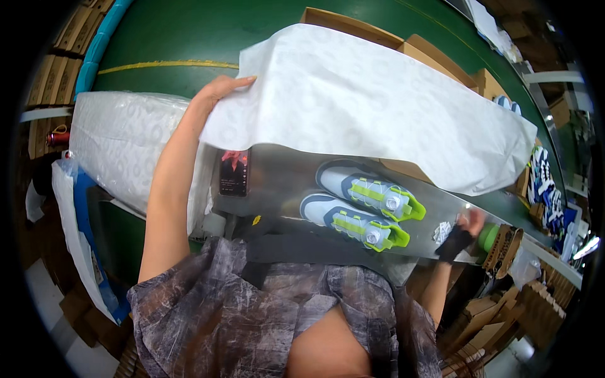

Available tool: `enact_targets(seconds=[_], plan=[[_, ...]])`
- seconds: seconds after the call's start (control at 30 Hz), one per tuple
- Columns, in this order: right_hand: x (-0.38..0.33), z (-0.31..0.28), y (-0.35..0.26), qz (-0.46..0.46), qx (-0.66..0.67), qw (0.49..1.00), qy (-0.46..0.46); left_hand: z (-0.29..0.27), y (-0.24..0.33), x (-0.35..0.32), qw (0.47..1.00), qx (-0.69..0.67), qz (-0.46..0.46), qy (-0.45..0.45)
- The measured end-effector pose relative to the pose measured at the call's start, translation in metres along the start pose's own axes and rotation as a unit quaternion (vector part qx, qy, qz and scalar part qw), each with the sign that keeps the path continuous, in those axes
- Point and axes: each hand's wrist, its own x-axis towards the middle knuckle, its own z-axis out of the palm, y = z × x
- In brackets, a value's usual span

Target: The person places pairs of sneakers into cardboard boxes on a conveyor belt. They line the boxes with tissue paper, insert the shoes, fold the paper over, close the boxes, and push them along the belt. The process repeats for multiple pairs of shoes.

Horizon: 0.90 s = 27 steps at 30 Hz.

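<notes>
My left hand [222, 89] pinches the near left corner of a large white sheet of wrapping paper [365, 94], with the index finger stretched along its edge. The sheet spreads to the right over an open cardboard box [353, 25] and covers most of it. Below the paper, a pair of light blue and navy sports shoes lies on the grey metal table: one shoe [365, 189] behind, the other shoe [346, 220] nearer me. Both have lime green trim and dials. At the right, my right hand [469, 225], in a black wrist covering, is slightly blurred, fingers apart, beside small white packets [442, 233].
A phone [234, 173] with a lit screen lies left of the shoes. Stacked white paper in clear plastic [126, 132] is further left. A green roll [488, 237] and a cardboard piece [504, 252] stand by my right hand. More shoes [547, 189] are at far right.
</notes>
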Motion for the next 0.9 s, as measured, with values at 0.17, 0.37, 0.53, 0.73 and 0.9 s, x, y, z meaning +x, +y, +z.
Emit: enact_targets(seconds=[0.17,0.37,0.53,0.73,0.9], plan=[[-0.087,0.009,-0.072,-0.255,-0.11,0.842,-0.462,0.018,-0.025,0.05,0.97,-0.049,0.23,0.063],[-0.099,0.023,-0.1,-0.015,-0.09,0.893,-0.441,-0.017,0.021,0.053,0.749,0.317,0.418,0.405],[-0.043,0.037,-0.184,0.059,0.101,0.905,-0.409,-0.039,0.048,0.014,0.738,0.32,0.427,0.413],[0.029,0.118,-0.206,0.221,0.301,0.902,-0.218,-0.046,0.089,-0.026,0.764,0.338,0.431,0.341],[0.011,0.237,-0.198,0.297,0.35,0.872,-0.171,-0.002,0.128,-0.051,0.87,0.151,0.466,0.052]])
